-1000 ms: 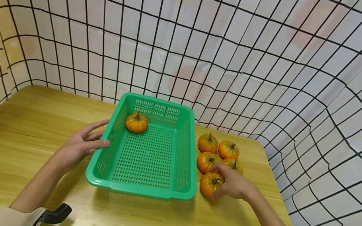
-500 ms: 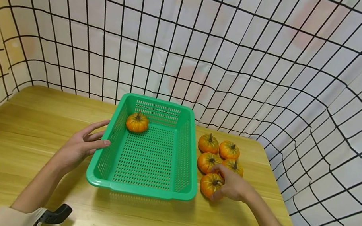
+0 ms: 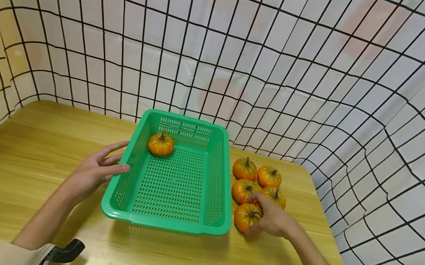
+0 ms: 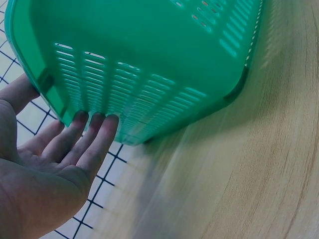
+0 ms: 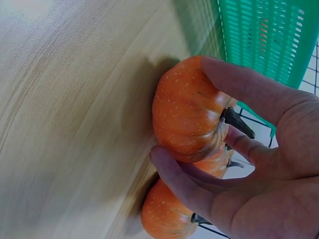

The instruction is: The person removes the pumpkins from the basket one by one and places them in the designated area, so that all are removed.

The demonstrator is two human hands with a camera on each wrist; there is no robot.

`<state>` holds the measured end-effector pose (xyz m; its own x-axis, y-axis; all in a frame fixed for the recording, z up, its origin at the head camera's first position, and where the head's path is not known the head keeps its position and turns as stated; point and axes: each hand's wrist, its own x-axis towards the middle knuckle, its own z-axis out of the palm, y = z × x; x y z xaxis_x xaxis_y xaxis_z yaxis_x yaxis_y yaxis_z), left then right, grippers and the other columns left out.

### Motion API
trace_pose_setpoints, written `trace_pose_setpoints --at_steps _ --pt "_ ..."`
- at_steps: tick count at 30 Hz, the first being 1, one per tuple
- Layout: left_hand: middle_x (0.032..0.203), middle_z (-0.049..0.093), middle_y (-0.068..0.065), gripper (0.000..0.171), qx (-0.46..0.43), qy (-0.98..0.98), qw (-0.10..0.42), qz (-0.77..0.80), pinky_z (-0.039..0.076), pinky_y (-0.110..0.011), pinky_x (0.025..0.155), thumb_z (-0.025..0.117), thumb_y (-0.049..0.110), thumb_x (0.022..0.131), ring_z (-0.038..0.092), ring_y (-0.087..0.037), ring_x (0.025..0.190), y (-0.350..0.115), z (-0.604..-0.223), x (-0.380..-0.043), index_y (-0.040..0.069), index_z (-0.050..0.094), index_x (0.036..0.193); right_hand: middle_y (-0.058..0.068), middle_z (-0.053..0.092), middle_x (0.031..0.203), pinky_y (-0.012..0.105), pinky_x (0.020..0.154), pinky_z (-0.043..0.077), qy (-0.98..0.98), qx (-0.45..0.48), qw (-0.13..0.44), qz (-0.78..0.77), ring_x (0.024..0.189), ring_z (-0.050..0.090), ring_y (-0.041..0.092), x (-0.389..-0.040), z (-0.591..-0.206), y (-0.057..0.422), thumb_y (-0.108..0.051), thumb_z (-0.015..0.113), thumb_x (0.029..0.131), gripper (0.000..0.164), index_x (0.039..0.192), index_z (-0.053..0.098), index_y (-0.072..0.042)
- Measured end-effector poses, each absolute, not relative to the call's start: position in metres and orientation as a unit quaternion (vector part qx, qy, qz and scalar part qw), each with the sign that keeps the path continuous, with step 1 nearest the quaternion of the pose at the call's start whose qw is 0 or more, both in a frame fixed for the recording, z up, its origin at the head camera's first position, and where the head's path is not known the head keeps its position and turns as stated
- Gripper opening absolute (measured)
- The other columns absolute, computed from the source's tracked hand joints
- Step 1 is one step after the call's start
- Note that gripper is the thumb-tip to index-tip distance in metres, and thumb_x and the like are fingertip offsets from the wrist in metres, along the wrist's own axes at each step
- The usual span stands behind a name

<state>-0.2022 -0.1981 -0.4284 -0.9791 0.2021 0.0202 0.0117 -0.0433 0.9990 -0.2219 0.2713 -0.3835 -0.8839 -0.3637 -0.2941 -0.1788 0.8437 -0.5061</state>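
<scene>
A green plastic basket (image 3: 164,223) with slotted walls stands on the wooden table. My left hand (image 3: 92,173) holds its left side, thumb over the rim and the other fingers against the outer wall, as the left wrist view shows. Inside, in the far left corner, lies one small orange pumpkin (image 3: 161,144). To the right of the basket, my right hand (image 3: 275,218) grips the nearest pumpkin (image 5: 187,114) between thumb and fingers, its dark stem towards the palm. That pumpkin sits low by the tabletop, close to the basket's right wall.
Several more pumpkins (image 3: 245,168) are clustered just beyond the right hand, one of them (image 3: 275,195) partly behind its fingers. A white curtain with a black grid (image 3: 209,56) surrounds the table's back and sides. Bare wood (image 3: 20,155) extends on the left.
Very little differs. The right hand's thumb and the pumpkin it grips have shifted slightly to the left; the left hand and basket keep their place.
</scene>
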Motion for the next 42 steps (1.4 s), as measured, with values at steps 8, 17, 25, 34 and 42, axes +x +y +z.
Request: trace_pose_setpoints --at_steps 8,17,25,34,42 --pt "0.159 0.037 -0.024 0.075 0.072 0.684 0.068 0.722 0.054 -0.028 0.094 0.068 0.014 0.098 0.065 -0.019 0.121 -0.198 -0.428 -0.203 0.020 0.028 0.161 0.024 0.058 0.136 0.061 0.100 0.046 0.937 -0.147 0.205 -0.242 0.125 0.054 0.043 -0.223 -0.382 0.271 -0.015 0.091 0.069 0.076 0.133 0.052 -0.011" --pt "0.158 0.038 -0.025 0.074 0.072 0.683 0.067 0.724 0.055 -0.028 0.094 0.068 0.014 0.098 0.065 -0.019 0.120 -0.198 -0.427 -0.203 0.019 0.029 0.161 0.024 0.056 0.138 0.058 0.100 0.046 0.933 -0.141 0.220 -0.247 0.122 0.054 0.039 -0.225 -0.379 0.273 -0.017 0.092 0.070 0.075 0.133 0.051 -0.011" --pt "0.159 0.036 -0.026 0.074 0.081 0.682 0.069 0.723 0.054 -0.029 0.094 0.067 0.014 0.099 0.064 -0.020 0.122 -0.198 -0.428 -0.203 0.019 0.027 0.161 0.025 0.054 0.135 0.050 0.088 0.048 0.931 -0.135 0.231 -0.247 0.112 0.054 0.037 -0.230 -0.365 0.271 -0.015 0.091 0.072 0.068 0.128 0.052 -0.011" --pt "0.159 0.036 -0.026 0.075 0.081 0.682 0.070 0.723 0.055 -0.029 0.094 0.066 0.014 0.099 0.064 -0.021 0.122 -0.199 -0.429 -0.203 0.020 0.026 0.162 0.029 0.051 0.139 0.045 0.082 0.048 0.943 -0.147 0.207 -0.215 0.099 0.055 0.031 -0.240 -0.346 0.265 -0.023 0.089 0.077 0.070 0.133 0.048 -0.010" --pt "0.160 0.036 -0.026 0.075 0.081 0.682 0.070 0.723 0.055 -0.029 0.094 0.066 0.014 0.099 0.065 -0.018 0.120 -0.198 -0.427 -0.203 0.019 0.026 0.162 0.030 0.054 0.139 0.057 0.095 0.049 0.950 -0.156 0.168 -0.212 0.125 0.054 0.048 -0.248 -0.327 0.253 -0.029 0.083 0.085 0.064 0.135 0.047 -0.011"
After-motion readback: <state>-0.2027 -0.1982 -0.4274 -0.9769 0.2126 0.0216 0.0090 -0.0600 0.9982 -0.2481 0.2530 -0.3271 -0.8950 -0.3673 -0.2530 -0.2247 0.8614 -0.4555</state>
